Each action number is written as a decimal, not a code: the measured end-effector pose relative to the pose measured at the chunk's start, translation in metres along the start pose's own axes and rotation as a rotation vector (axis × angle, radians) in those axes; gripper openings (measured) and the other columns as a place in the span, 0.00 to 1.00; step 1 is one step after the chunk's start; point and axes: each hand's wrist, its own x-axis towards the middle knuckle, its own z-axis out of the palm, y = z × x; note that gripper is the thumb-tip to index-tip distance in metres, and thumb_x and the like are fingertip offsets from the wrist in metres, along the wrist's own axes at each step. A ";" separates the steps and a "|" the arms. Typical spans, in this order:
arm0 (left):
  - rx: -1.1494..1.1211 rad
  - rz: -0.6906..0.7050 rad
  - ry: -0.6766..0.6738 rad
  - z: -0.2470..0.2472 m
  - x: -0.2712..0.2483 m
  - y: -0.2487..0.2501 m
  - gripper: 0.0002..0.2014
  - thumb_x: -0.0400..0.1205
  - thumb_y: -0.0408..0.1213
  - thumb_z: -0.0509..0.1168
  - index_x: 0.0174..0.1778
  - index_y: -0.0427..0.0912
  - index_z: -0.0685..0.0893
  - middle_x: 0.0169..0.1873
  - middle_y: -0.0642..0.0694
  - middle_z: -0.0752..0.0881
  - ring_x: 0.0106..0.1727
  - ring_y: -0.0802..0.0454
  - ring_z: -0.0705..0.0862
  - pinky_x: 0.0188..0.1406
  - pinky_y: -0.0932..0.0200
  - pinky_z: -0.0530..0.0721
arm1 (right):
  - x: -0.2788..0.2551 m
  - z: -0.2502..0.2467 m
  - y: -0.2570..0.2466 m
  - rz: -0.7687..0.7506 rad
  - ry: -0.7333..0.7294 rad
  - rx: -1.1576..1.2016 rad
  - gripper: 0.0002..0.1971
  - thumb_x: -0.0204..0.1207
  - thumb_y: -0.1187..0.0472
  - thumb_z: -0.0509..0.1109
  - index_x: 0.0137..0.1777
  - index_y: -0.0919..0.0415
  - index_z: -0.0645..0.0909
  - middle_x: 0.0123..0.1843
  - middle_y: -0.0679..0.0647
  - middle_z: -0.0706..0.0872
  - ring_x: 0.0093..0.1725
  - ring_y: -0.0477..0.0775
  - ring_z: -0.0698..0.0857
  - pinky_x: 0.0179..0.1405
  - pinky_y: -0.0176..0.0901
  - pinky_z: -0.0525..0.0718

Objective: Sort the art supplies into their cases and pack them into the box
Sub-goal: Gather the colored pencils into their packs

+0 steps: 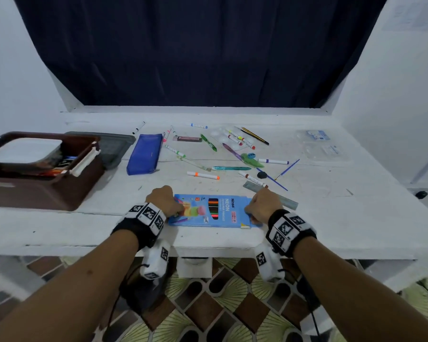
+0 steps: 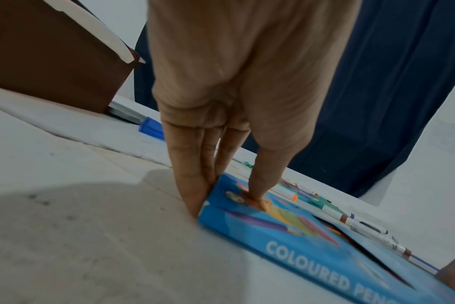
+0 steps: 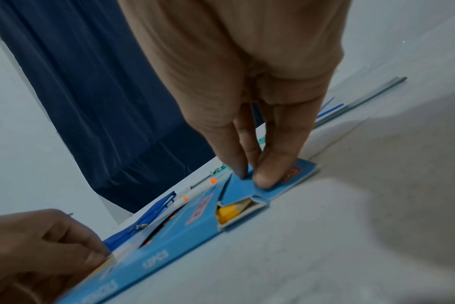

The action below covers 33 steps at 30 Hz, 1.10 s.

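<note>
**Closing the flap of the pencil box**

From the head camera, I see the flat blue cardboard box of coloured pencils (image 1: 213, 211) lying near the front edge of the white table (image 1: 331, 218). My left hand (image 1: 164, 201) is at its left end and my right hand (image 1: 262, 206) at its right end. I think I hold both ends so the box does not slide while I close it. Behind it, loose markers, brushes and pens are scattered, and the blue zip fabric pencil pouch (image 1: 145, 154) lies near the brown plastic storage box (image 1: 35, 191) at the left. A grey metal ruler (image 1: 277, 197) lies just beside my right hand.

In the left wrist camera, the fingers (image 2: 192, 185) are almost straight and close together, pressed against the end of the pencil box (image 2: 312, 246), and the thumb presses down on its top face. This is a brace, not a real grasp.

In the right wrist camera, the fingertips (image 3: 265, 174) are narrow and press the blue end flap (image 3: 249, 189) flat on the table. The end is still open: a yellow sharpener (image 3: 225, 214) and a pencil show inside. I judge that the flap must be folded in next, and only after this the box can go into the brown storage box. The thin card may bend if I push too hard.
</note>
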 end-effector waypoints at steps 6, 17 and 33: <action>0.036 -0.003 -0.028 -0.005 -0.001 0.009 0.13 0.72 0.44 0.73 0.38 0.40 0.78 0.37 0.45 0.83 0.41 0.47 0.83 0.30 0.62 0.75 | 0.006 0.006 -0.003 0.031 -0.013 -0.116 0.09 0.72 0.62 0.70 0.34 0.63 0.75 0.33 0.56 0.84 0.33 0.54 0.84 0.26 0.40 0.81; -0.064 -0.026 -0.002 -0.005 -0.001 0.015 0.17 0.68 0.46 0.76 0.44 0.37 0.85 0.40 0.43 0.87 0.43 0.46 0.87 0.33 0.60 0.81 | 0.000 0.008 -0.001 0.054 -0.007 -0.119 0.07 0.74 0.63 0.68 0.36 0.61 0.74 0.36 0.58 0.80 0.36 0.57 0.78 0.28 0.42 0.77; -0.168 -0.027 -0.061 0.005 -0.003 0.016 0.19 0.70 0.49 0.75 0.46 0.36 0.86 0.40 0.42 0.88 0.41 0.46 0.86 0.31 0.60 0.78 | -0.020 -0.017 0.013 0.253 -0.027 0.549 0.11 0.77 0.68 0.74 0.37 0.68 0.75 0.35 0.59 0.85 0.32 0.52 0.86 0.25 0.45 0.87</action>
